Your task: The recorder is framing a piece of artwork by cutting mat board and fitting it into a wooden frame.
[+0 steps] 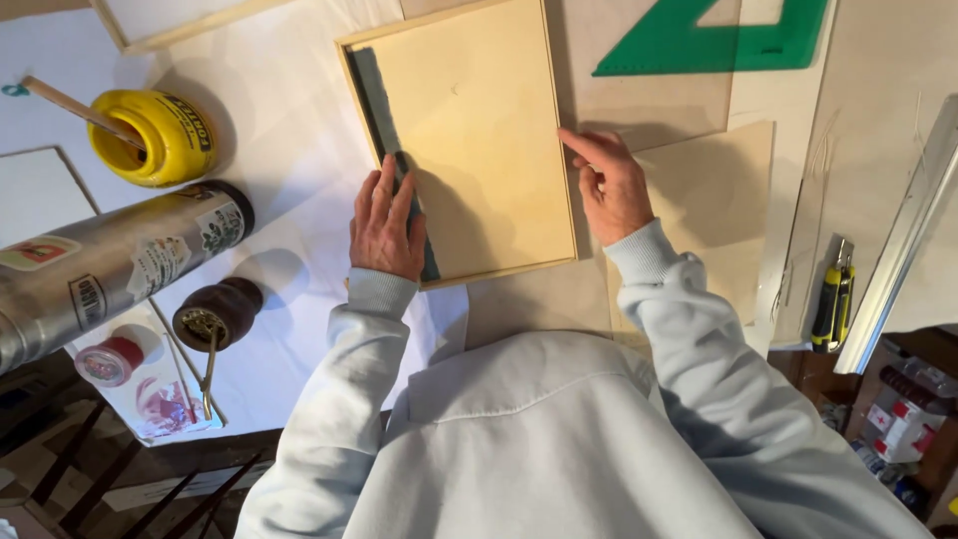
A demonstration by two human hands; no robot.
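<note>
Left hand [387,228] presses pale (dark-edged) wooden panel [477,130]

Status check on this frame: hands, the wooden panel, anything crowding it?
Left hand pressing a dark strip along the wooden panel edge. Right hand steadying the opposite edge, finger extended. Glue pot and metal flask off left, apart.

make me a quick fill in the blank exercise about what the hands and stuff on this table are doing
1. The left hand presses a dark strip along the ____ edge of the shallow pale wooden tray.
2. The right hand touches the tray's ____ edge.
3. A wooden stick stands in the ____ plastic pot.
4. The translucent triangular ruler is ____.

Missing words: left; right; yellow; green
</note>
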